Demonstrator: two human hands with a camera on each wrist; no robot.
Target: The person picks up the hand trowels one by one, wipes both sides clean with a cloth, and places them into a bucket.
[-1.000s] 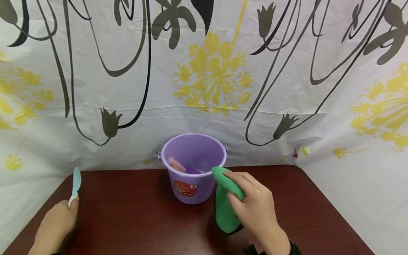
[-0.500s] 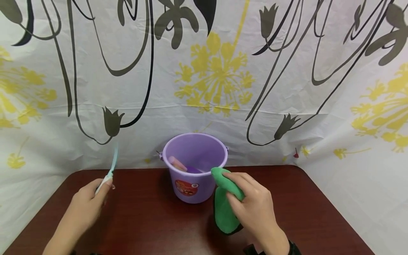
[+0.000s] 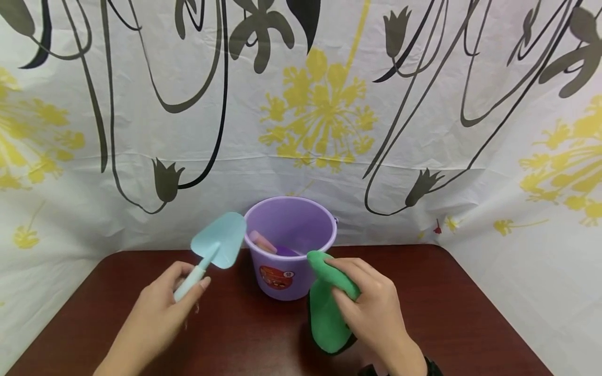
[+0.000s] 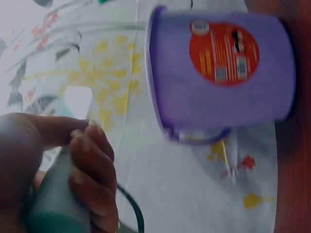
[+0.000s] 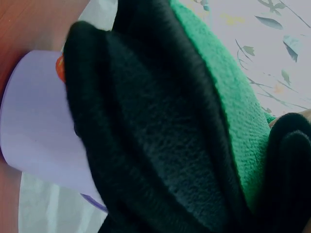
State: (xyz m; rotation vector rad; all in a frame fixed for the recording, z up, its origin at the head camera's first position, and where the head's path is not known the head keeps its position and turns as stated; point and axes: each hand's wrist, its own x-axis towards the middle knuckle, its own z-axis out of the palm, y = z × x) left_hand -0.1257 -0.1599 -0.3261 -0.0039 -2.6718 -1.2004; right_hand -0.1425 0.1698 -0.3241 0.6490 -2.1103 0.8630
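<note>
My left hand (image 3: 157, 308) grips the pale handle of a small light-blue trowel (image 3: 226, 235), its blade tilted up beside the rim of a purple bucket (image 3: 288, 274). In the left wrist view, curled fingers (image 4: 95, 160) wrap that handle. My right hand (image 3: 373, 295) pinches a soft green fuzzy pad (image 3: 329, 318) with black edging, which hangs folded at the bucket's front right. From the right wrist, the pad's black underside (image 5: 150, 116) fills the middle and hides part of the bucket. Inside the bucket lies a pinkish roll-shaped thing (image 3: 262, 242).
The dark red-brown table (image 3: 235, 334) carries the bucket near its back edge. Behind it hangs a white cloth (image 3: 221, 136) printed with yellow flowers and dark stems. A round red label (image 3: 276, 278) sits on the bucket's front.
My left hand has moved right with the trowel, from the table's left side to the bucket, and turned the blade's face into view. The green pad has shifted slightly left and down.
</note>
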